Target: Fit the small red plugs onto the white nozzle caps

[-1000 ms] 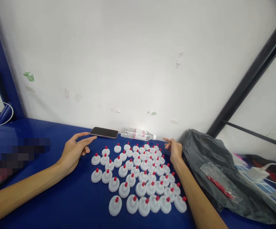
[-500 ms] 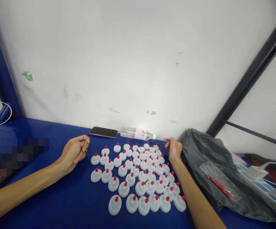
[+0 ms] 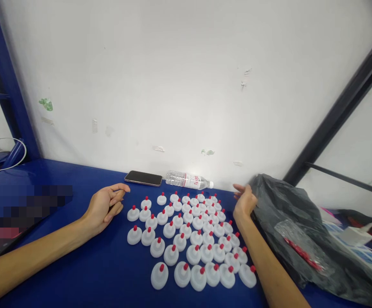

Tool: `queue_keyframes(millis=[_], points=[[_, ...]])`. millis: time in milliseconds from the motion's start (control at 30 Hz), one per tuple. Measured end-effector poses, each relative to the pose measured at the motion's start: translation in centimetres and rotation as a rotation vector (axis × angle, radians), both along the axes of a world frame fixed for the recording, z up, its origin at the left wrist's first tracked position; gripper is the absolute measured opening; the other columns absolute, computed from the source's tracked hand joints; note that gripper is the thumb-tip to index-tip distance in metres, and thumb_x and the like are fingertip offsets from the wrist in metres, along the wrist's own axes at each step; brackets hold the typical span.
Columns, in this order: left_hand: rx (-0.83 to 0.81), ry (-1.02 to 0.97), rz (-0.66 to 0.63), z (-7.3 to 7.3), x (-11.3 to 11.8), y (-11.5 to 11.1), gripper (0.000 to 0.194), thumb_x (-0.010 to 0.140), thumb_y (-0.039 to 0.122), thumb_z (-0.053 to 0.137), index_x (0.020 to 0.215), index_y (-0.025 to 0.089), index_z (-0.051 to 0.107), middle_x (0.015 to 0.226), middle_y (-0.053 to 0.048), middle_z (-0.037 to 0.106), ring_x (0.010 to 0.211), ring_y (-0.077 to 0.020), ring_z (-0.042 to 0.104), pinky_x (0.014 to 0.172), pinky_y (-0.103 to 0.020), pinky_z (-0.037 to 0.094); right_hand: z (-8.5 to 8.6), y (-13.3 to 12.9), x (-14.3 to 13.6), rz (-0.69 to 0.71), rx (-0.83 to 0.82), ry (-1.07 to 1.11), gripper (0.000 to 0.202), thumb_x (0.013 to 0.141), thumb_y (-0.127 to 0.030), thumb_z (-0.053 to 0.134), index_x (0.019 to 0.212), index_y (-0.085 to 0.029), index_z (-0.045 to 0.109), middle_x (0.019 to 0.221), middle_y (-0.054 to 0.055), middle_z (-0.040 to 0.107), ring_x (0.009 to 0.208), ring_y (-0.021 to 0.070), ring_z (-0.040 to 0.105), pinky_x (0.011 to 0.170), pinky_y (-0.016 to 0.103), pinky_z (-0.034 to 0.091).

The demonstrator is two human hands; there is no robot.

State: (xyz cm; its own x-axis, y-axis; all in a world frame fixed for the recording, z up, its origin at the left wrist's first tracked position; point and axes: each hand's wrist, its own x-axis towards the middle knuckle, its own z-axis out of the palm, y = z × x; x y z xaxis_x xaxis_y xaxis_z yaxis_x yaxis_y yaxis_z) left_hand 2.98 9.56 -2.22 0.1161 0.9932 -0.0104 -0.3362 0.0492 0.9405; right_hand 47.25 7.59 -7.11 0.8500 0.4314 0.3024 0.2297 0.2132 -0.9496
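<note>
Caps point(image 3: 186, 232) close to your right forearm point(image 3: 269, 261)

Your left hand point(image 3: 106, 206) is loosely curled, your right hand point(image 3: 245, 203) half-spread; neither pinches anything. The red-tipped caps stand between them on the blue table point(image 3: 108, 273). An inward sweep of that forearm could topple several. Behind is a scuffed white wall point(image 3: 173, 85); rightward, a dark plastic bag point(image 3: 274, 199).

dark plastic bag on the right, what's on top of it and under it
A clear packet of small red pieces lies on the dark plastic bag. The blue table shows beside its lower edge; what lies beneath the bag is covered and can't be seen.
</note>
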Motion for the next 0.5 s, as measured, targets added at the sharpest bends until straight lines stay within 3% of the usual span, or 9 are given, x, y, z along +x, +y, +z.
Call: queue_keyframes(millis=[100,267,400,500], points=[[0.0,-0.027,-0.012,0.24,-0.1,-0.07,0.033,0.054,0.013,0.05,0.076,0.01,0.075,0.04,0.007,0.033,0.024,-0.0048,0.025,0.035,-0.021,0.027,0.07,0.05,-0.11,-0.043,-0.005,0.025,0.035,0.1,-0.039,0.065,0.128,-0.018,0.062,0.127,0.009,0.065,0.107,0.024,0.067,0.09,0.045,0.058],[-0.021,-0.017,-0.043,0.48,0.18,-0.11,0.04,0.082,0.034,0.055,0.097,0.006,0.079,0.035,0.009,0.027,0.029,-0.0058,0.019,0.034,-0.021,0.024,0.18,-0.1,-0.12,-0.071,-0.012,0.042,0.034,0.1,-0.037,0.066,0.126,-0.017,0.062,0.123,0.008,0.066,0.102,0.022,0.068,0.087,0.042,0.059],[-0.016,0.087,-0.013,0.19,0.44,0.13,0.041,0.08,0.03,0.072,0.118,0.014,0.075,0.033,0.013,0.027,0.03,-0.004,0.018,0.037,-0.018,0.026,0.22,-0.21,-0.12,-0.05,-0.025,0.055,0.033,0.1,-0.037,0.066,0.125,-0.017,0.063,0.122,0.008,0.067,0.1,0.0214,0.069,0.086,0.041,0.06],[-0.043,0.079,-0.008,0.07,0.36,0.42,0.05,0.074,0.019,0.064,0.123,0.013,0.072,0.035,0.01,0.039,0.032,-0.008,0.035,0.039,-0.018,0.033,0.35,-0.23,-0.26,-0.005,-0.031,0.055,0.033,0.1,-0.037,0.065,0.125,-0.017,0.063,0.123,0.008,0.067,0.101,0.0218,0.069,0.087,0.042,0.059]])
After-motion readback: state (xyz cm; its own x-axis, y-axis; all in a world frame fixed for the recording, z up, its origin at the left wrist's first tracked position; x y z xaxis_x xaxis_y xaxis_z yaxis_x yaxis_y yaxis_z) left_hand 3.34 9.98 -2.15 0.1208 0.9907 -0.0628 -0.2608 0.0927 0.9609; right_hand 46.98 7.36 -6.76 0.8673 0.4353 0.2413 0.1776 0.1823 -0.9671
